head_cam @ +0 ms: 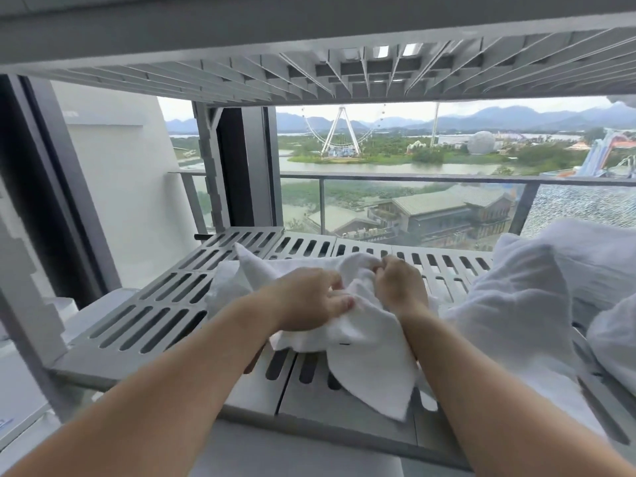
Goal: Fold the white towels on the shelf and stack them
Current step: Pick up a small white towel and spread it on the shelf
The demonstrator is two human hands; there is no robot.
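Note:
A crumpled white towel (364,342) lies in the middle of the grey slotted shelf (144,325), one corner drooping over the shelf's front edge. My left hand (309,301) pinches a fold of it from the left. My right hand (399,284) is closed on a bunched part just beside it. Both hands sit close together above the towel's centre. A pile of unfolded white towels (537,297) rests at the right end of the shelf.
Another grey slotted shelf (309,74) hangs low overhead. Grey upright posts (31,304) frame the left side. Behind the shelf are a dark window frame (241,166), a glass balcony railing (413,177) and an outdoor view.

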